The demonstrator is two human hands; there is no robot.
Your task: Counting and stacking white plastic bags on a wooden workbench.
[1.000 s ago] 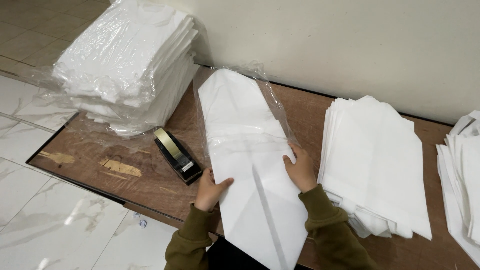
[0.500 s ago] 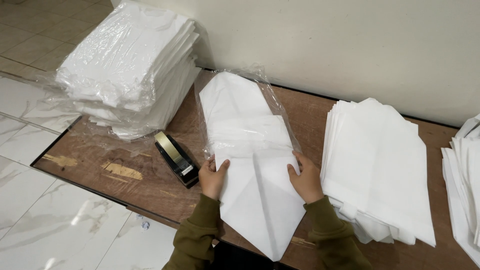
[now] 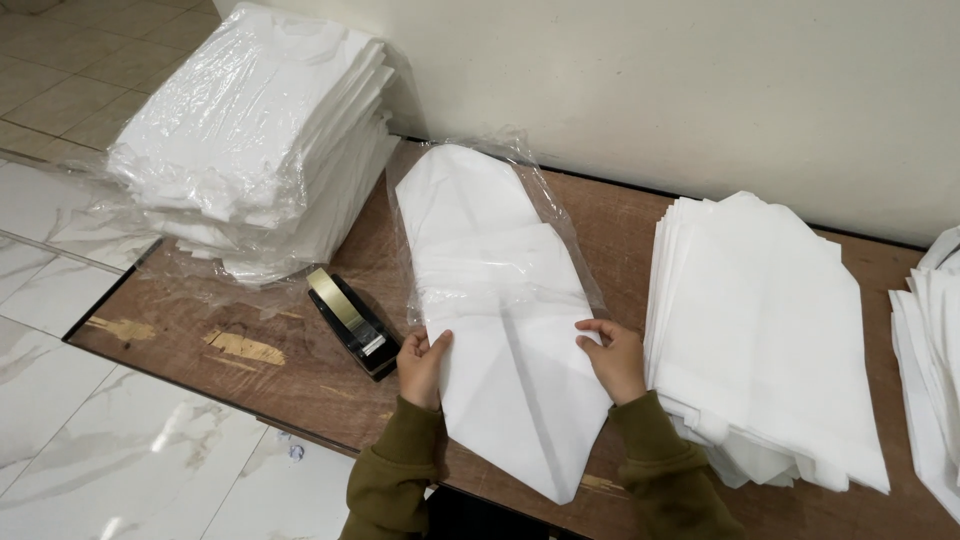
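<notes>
A folded white fabric piece [image 3: 505, 330] lies lengthwise on the brown wooden board [image 3: 300, 365], its far half inside a clear plastic bag [image 3: 540, 200]. My left hand [image 3: 422, 365] grips the left edge of the fabric near the bag's mouth. My right hand [image 3: 612, 358] grips the right edge at the same height. The near pointed end of the fabric hangs over the board's front edge.
A black tape dispenser [image 3: 352, 322] sits just left of my left hand. A tall stack of bagged white pieces [image 3: 255, 135] stands at the far left. A stack of unbagged white fabric [image 3: 765, 335] lies to the right, another stack [image 3: 930, 370] at the right edge. A wall runs behind.
Both hands have slid up the fabric's edges, away from me, and the fabric has gone further into the plastic bag.
</notes>
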